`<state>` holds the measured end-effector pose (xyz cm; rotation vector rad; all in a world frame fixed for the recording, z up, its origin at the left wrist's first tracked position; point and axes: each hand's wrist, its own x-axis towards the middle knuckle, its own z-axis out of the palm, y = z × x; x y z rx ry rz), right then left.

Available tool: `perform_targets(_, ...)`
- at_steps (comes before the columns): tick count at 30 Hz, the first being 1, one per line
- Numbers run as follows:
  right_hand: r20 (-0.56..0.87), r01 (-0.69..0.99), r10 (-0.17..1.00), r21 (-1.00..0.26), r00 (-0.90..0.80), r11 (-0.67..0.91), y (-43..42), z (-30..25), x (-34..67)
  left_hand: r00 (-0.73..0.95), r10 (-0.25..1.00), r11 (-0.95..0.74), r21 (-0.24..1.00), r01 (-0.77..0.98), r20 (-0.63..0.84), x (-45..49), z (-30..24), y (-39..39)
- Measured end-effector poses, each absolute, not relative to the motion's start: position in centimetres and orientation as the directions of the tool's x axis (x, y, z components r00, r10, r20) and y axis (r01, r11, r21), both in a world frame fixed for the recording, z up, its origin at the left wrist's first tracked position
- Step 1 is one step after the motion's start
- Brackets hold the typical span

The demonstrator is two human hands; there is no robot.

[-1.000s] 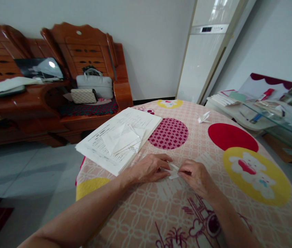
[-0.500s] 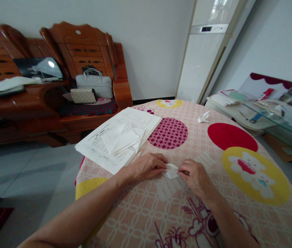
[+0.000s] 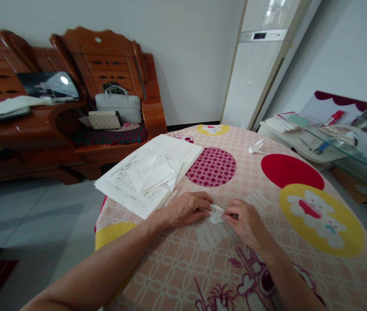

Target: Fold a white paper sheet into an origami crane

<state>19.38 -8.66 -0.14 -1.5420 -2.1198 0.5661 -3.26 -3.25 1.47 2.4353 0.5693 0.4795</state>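
A small piece of folded white paper (image 3: 216,214) lies low over the patterned tablecloth (image 3: 170,268), between my two hands. My left hand (image 3: 191,209) has its fingers closed on the paper's left side. With thumb and forefinger, my right hand (image 3: 242,218) pinches the right edge. The fingers cover both ends of the paper, so only its middle shows. Beyond my left hand, loose white paper squares (image 3: 153,175) rest on a stack of printed sheets (image 3: 118,181). A folded paper crane (image 3: 256,147) sits near the table's far edge.
Behind the table stand a carved wooden chair (image 3: 105,65) with a grey handbag (image 3: 125,106) and a quilted purse (image 3: 104,120), and a tall white air conditioner (image 3: 248,77). To the right, a glass-topped side table (image 3: 358,160) holds papers and pots.
My left hand has shifted very slightly to the right, and my right fingertips a little to the left along the paper's edge. Everything else looks the same.
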Motion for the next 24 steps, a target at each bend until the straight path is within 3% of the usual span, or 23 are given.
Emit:
perform_targets(9, 0.123, 0.772, 0.954, -0.563, -0.274, 0.295, -8.8, 0.0, 19.3, 0.855, 0.492, -0.755, 0.57, 0.324, 0.165, -2.1, 1.0, -3.7)
perform_targets(24, 0.095, 0.782, 0.962, -0.564, -0.257, 0.265, -8.7, -0.1, 19.3, 0.837, 0.503, -0.737, 0.613, 0.285, 0.216, -3.8, 2.0, -2.6)
